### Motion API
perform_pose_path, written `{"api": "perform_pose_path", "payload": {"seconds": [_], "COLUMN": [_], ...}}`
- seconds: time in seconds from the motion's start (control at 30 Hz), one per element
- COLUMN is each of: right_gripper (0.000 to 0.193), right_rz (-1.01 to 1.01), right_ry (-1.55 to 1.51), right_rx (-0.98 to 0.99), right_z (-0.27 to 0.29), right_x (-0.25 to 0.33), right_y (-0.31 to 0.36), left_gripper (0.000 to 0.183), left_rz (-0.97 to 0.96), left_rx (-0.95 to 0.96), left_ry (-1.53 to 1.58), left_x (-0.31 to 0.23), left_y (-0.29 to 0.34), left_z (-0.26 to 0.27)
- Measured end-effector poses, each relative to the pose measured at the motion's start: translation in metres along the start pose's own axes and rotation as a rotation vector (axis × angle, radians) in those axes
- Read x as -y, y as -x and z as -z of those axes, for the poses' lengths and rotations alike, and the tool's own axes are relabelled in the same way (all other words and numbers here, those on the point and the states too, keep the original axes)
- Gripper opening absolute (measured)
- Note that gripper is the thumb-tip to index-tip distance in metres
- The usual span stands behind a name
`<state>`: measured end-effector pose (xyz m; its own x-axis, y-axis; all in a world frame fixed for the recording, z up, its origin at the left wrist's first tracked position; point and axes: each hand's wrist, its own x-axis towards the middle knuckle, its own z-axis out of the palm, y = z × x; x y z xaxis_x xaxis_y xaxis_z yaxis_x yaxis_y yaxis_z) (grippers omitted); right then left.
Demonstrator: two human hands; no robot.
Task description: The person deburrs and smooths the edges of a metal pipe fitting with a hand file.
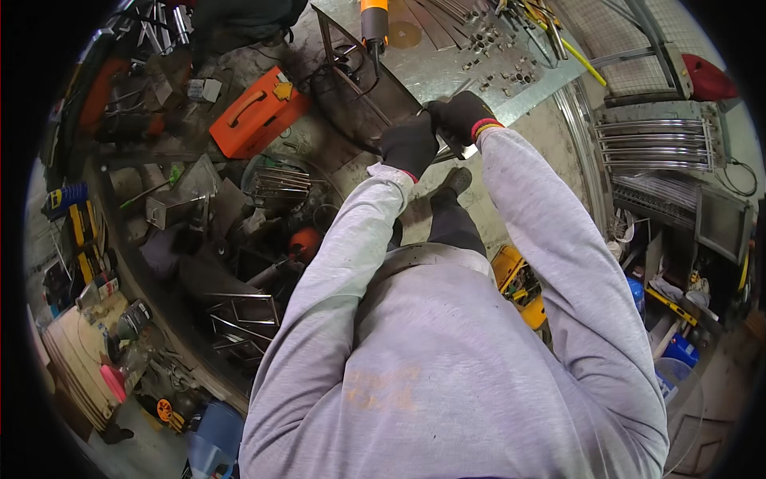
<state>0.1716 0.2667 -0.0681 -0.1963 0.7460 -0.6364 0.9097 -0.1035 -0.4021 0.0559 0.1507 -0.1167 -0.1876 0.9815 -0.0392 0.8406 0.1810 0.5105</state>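
Observation:
Both my hands wear dark gloves with red and yellow cuffs and are close together at the near edge of the metal table [550,76]. My left hand [411,145] is closed at the near end of a dark metal frame [351,77]. Right beside it, my right hand [464,120] is closed over the same end, where a bright metal edge shows below the glove. The gloves hide the exact grip. Beyond my hands an orange and black power tool [374,28] points toward me, with a dark cable lying near the frame.
Small cut metal pieces [507,60] and flat strips lie on the table. An orange toolbox [257,114] stands to the left, near heaped metal scrap. At the right are stacked shiny bars [654,144]. A yellow case [519,286] sits on the floor by my right side.

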Motion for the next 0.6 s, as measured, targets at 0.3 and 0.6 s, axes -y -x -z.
{"api": "perform_pose_path", "payload": {"seconds": [0.3,0.6], "right_gripper": [0.033,0.028], "right_rz": [-0.249,0.264], "right_ry": [-0.977,-1.835], "right_rx": [0.358,1.038], "right_z": [0.004,-0.056], "right_x": [-0.051,-0.073], "right_y": [0.008,0.084], "left_gripper": [0.024,0.023], "left_rz": [0.055,0.169], "left_rx": [0.152,-0.173], "left_ry": [0.116,0.240], "left_x": [0.088,0.162], "left_y": [0.149,0.216], "left_z": [0.039,0.029]}}
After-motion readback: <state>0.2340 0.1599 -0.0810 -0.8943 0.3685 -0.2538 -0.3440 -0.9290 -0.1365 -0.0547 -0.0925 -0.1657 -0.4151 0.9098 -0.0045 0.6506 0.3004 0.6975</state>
